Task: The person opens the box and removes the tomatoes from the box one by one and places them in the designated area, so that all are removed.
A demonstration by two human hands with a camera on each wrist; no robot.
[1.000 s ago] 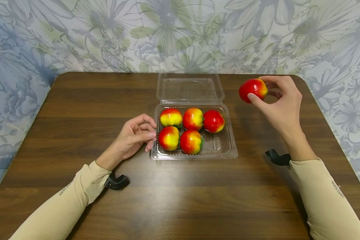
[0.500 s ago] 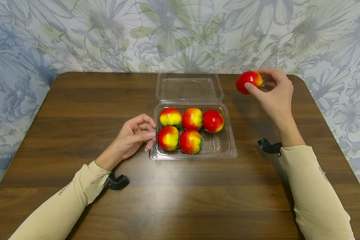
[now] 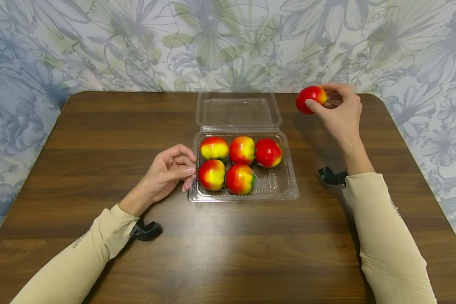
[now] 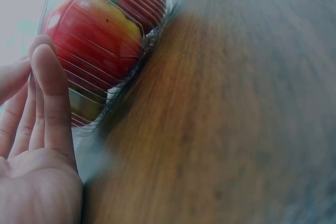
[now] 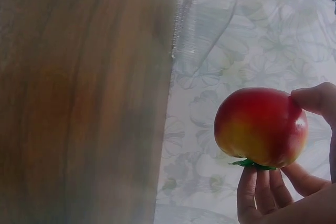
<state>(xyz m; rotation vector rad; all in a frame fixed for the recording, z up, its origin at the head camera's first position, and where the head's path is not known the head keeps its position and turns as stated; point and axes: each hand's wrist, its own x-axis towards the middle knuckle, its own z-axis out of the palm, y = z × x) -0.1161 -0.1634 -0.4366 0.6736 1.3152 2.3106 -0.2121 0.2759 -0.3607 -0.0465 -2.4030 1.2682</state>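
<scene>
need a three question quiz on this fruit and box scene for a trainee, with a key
1. True or false: five fruits lie in the clear box, and its lid is open.

2. Fill in: seen by the wearer, the spot without a fruit is at the box's near ___ corner.

3. What is the right hand doing? a) pressing the lid; b) holding up a fruit; c) hanging idle with nothing in it.

Key: 1. true; 2. right; 3. b.

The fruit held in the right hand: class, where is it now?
In the head view, the held fruit is at the upper right, pinched by the right hand, to the right of the open plastic lid.
</scene>
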